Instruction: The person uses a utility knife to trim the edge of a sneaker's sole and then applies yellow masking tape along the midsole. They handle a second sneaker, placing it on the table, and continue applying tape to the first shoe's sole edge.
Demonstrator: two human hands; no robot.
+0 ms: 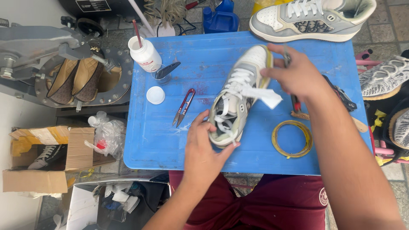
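Sneaker point(236, 96) was gripped at heel by left hand point(204, 149), right hand point(294, 72) closed on toe plus a tool; best kept steady above blue worktop point(170, 140).

The table point(170, 140) is blue plastic, its matt top scuffed and smeared with pale residue. The sneaker point(236, 96) held between the left hand point(203, 147) and right hand point(296, 74) looks like smooth grey and white leather with woven white laces (a crumpled white paper scrap lies against it). The thread snips point(183, 107) are bare metal with red-coated handles. The white bottle point(145, 53) is glossy plastic. The tape ring point(292, 138) looks like yellowish, slightly shiny film.
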